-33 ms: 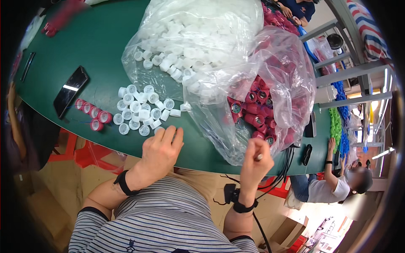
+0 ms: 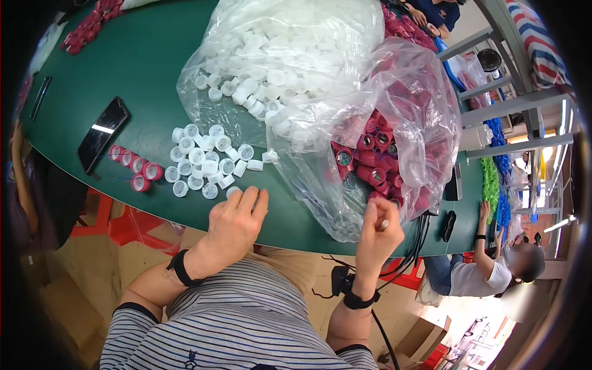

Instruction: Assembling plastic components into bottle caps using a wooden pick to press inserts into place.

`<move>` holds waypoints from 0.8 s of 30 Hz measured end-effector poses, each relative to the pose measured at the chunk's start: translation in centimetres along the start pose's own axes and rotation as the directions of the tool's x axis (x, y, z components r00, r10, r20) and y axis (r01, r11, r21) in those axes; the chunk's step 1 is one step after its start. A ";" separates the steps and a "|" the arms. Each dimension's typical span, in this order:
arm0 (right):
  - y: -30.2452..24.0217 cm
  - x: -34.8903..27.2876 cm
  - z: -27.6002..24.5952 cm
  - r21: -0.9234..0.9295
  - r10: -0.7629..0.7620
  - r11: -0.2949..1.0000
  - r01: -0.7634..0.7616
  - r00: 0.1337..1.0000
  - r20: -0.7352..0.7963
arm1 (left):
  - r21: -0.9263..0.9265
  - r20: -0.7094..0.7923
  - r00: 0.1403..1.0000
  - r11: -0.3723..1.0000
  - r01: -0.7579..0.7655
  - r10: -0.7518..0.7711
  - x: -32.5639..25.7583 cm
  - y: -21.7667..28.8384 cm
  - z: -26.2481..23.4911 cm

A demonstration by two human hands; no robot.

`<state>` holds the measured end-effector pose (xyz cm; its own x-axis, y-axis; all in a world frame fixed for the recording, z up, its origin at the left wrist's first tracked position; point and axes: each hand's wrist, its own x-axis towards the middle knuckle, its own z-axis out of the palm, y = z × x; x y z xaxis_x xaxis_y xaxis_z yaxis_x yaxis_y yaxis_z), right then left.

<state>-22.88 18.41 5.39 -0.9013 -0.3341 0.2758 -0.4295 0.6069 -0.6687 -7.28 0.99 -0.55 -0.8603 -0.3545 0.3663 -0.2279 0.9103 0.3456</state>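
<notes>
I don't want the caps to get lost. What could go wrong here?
The loose white caps lie near the green table edge, right by the left hand, so a nudge might knock some to the floor. The right hand touches the clear bag of red caps; a tug might spill them. The phone also sits close to the edge.

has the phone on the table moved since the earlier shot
No. The phone lies at the same spot on the green table, the same way off the row of red caps just right of it.
</notes>
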 end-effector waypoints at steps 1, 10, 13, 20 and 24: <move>0.4 0.7 0.1 0.017 0.019 1.000 -0.018 1.000 -0.019 | 0.040 0.046 0.998 0.998 -0.039 0.037 -0.3 0.1 0.2; -0.1 3.6 3.9 -0.225 -0.120 0.960 0.167 0.971 0.208 | -0.164 -0.100 0.994 0.984 -0.067 0.051 0.1 -0.5 0.3; 0.2 3.6 4.2 -0.249 -0.149 0.947 0.205 0.962 0.228 | -0.143 -0.087 0.995 0.988 -0.064 0.052 0.0 -0.4 0.1; 0.3 2.5 3.4 -0.195 -0.137 0.967 0.162 0.981 0.135 | -0.231 -0.077 0.994 0.968 -0.099 0.083 -0.3 0.4 0.3; -1.3 0.4 1.4 -0.046 -0.068 0.996 0.075 0.988 0.139 | -0.284 -0.104 0.994 0.957 -0.065 0.037 0.2 1.0 -0.8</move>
<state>-22.65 16.46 5.37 -0.8532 -0.4719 0.2220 -0.4984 0.6123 -0.6137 -7.32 1.69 0.58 -0.8161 -0.3411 0.4665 -0.0328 0.8333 0.5518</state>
